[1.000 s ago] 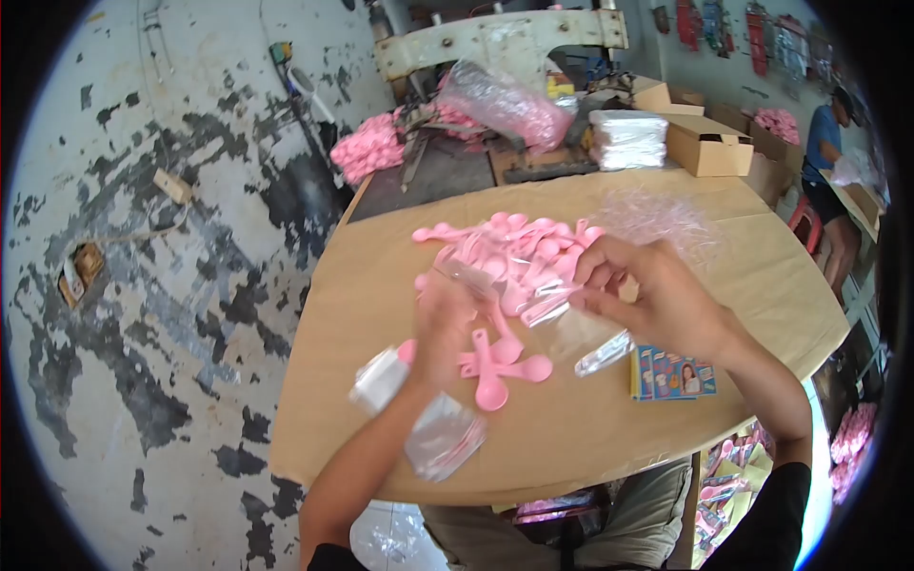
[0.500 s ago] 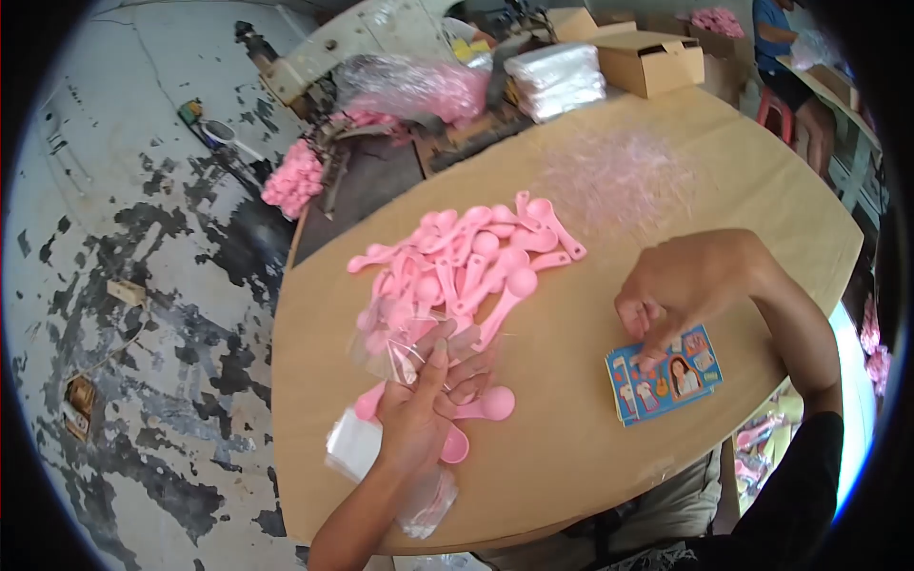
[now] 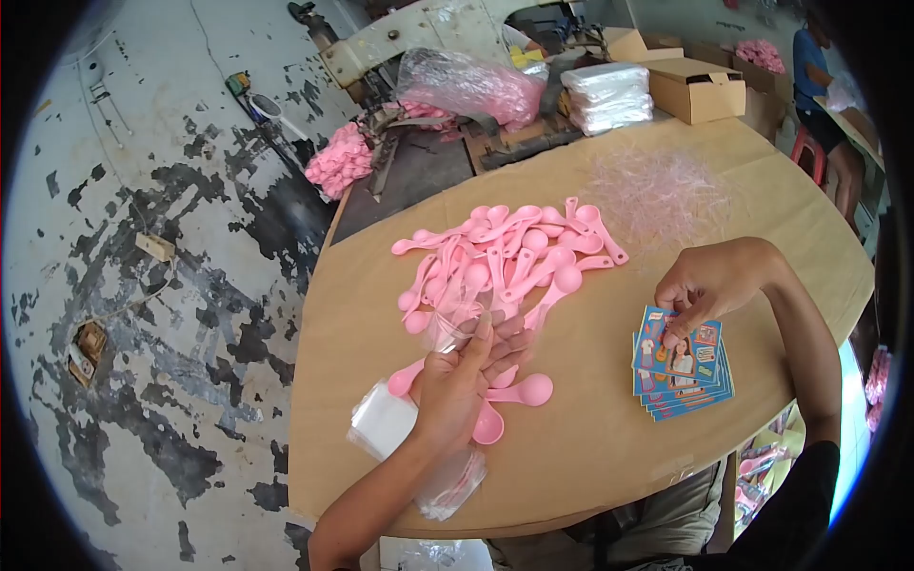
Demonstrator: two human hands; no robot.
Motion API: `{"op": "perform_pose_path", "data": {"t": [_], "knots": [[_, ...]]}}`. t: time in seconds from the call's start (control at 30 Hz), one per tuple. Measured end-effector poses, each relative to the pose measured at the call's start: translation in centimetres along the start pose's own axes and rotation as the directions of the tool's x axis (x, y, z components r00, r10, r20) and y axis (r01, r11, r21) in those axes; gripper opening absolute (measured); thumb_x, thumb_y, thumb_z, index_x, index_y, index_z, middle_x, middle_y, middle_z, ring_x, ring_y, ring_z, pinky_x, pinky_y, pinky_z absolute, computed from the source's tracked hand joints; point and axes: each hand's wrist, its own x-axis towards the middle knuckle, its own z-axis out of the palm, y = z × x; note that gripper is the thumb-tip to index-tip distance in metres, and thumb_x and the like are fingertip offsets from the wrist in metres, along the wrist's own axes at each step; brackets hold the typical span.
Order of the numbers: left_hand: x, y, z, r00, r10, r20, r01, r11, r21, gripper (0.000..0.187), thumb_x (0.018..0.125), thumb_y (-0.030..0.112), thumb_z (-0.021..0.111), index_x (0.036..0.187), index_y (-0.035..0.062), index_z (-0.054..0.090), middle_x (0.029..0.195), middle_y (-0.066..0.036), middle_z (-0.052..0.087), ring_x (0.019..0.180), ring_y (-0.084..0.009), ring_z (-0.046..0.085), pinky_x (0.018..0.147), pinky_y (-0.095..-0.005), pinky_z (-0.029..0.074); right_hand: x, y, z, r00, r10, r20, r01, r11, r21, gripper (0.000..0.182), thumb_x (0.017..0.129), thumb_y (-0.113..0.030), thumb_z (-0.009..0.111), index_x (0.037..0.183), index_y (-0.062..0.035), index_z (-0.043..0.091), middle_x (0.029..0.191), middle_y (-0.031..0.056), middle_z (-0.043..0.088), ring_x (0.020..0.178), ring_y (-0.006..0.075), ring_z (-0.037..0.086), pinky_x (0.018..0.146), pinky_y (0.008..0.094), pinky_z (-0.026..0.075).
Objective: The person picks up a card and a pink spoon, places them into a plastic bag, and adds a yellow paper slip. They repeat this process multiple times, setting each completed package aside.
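Observation:
My left hand [image 3: 462, 376] is closed on a clear plastic bag [image 3: 446, 331], thumb on top and fingers beneath. Beyond it lies a heap of pink spoons [image 3: 509, 252]; a few more, including one pink spoon [image 3: 533, 390], lie beside and under the hand. At the right, my right hand [image 3: 719, 281] pinches the upper edge of a blue printed card [image 3: 681, 352], which is raised at the top of a fanned stack of similar cards [image 3: 700, 404]. A pile of flat clear bags [image 3: 383, 419] lies under my left forearm.
Thin shredded plastic strands [image 3: 662, 195] lie at the back of the table [image 3: 590, 457]. Behind stand a stack of wrapped plastic [image 3: 607, 98], a cardboard box [image 3: 700, 88] and a machine [image 3: 419, 38]. Another person [image 3: 817, 86] is at the far right.
My right hand has closed on the top card and lifted its edge; the stack beneath now shows fanned out. My left hand still holds the clear bag. The whole view has shifted slightly.

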Motion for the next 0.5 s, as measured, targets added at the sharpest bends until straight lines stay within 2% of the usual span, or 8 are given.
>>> {"op": "perform_pose_path", "data": {"t": [0.03, 0.13, 0.23, 0.33, 0.43, 0.5], "knots": [[0.0, -0.1, -0.1, 1.0, 0.016, -0.003, -0.016, 1.0, 0.007, 0.035, 0.101, 0.025, 0.05, 0.124, -0.0006, 0.053, 0.117, -0.016, 0.064, 0.107, -0.0248, 0.064, 0.091, -0.0381, 0.054, 0.0, 0.1, 0.0, 0.999, -0.024, -0.026, 0.025, 0.999, 0.027, 0.047, 0.087, -0.046, 0.069, 0.103, -0.0022, 0.069, 0.082, 0.0075, 0.072, 0.074, 0.0146, 0.066, 0.064, 0.0294, 0.049], [-0.1, -0.5, -0.7, 0.998, -0.002, -0.056, -0.001, 0.998, -0.055, 0.03, 0.101, 0.025, 0.051, 0.117, 0.0007, 0.057, 0.115, -0.015, 0.064, 0.104, -0.0236, 0.064, 0.092, -0.0385, 0.054, 0.2, 1.2, -0.1, 0.995, -0.093, -0.047, 0.089, 0.993, -0.078, 0.041, 0.091, -0.041, 0.065, 0.106, -0.0027, 0.069, 0.083, 0.0066, 0.072, 0.073, 0.012, 0.066, 0.066, 0.0283, 0.05], [-0.7, 0.8, 0.3, 1.0, -0.005, -0.019, 0.004, 0.999, -0.052, 0.031, 0.101, 0.026, 0.051, 0.117, 0.0008, 0.058, 0.113, -0.014, 0.065, 0.103, -0.0223, 0.065, 0.094, -0.0381, 0.053, -0.1, 0.5, 0.1, 0.977, -0.145, -0.158, 0.165, 0.978, 0.126, 0.036, 0.095, -0.035, 0.062, 0.107, -0.0022, 0.068, 0.084, 0.0064, 0.072, 0.073, 0.011, 0.064, 0.07, 0.0274, 0.051], [-0.7, 0.8, 0.4, 0.999, 0.032, -0.03, -0.034, 0.998, -0.057, 0.042, 0.099, 0.031, 0.054, 0.117, -0.0064, 0.056, 0.109, -0.015, 0.065, 0.102, -0.0221, 0.066, 0.092, -0.0339, 0.055, 1.2, -0.4, 1.3, 0.838, -0.23, -0.495, 0.377, 0.899, 0.221, 0.029, 0.098, -0.028, 0.057, 0.11, -0.004, 0.067, 0.083, 0.0056, 0.071, 0.07, 0.0109, 0.063, 0.068, 0.0273, 0.052], [-0.6, 0.7, 0.5, 0.998, 0.064, -0.027, -0.064, 0.998, -0.009, 0.044, 0.098, 0.034, 0.054, 0.115, -0.007, 0.057, 0.108, -0.015, 0.066, 0.102, -0.0217, 0.066, 0.092, -0.034, 0.055, 0.5, -5.0, 2.7, 0.849, -0.09, -0.52, 0.224, 0.954, 0.201, 0.026, 0.1, -0.024, 0.054, 0.112, -0.0046, 0.065, 0.081, 0.0058, 0.069, 0.066, 0.0109, 0.061, 0.063, 0.0284, 0.052], [-0.8, 0.7, 1.1, 0.998, 0.029, -0.047, -0.029, 0.999, -0.019, 0.044, 0.098, 0.036, 0.055, 0.112, -0.0059, 0.06, 0.104, -0.013, 0.067, 0.099, -0.0186, 0.067, 0.088, -0.0306, 0.056, 1.3, -5.9, 4.2, 0.818, -0.16, -0.552, 0.317, 0.927, 0.201, 0.023, 0.099, -0.021, 0.056, 0.113, -0.005, 0.064, 0.079, 0.0083, 0.068, 0.062, 0.0139, 0.061, 0.06, 0.0309, 0.051]]}}
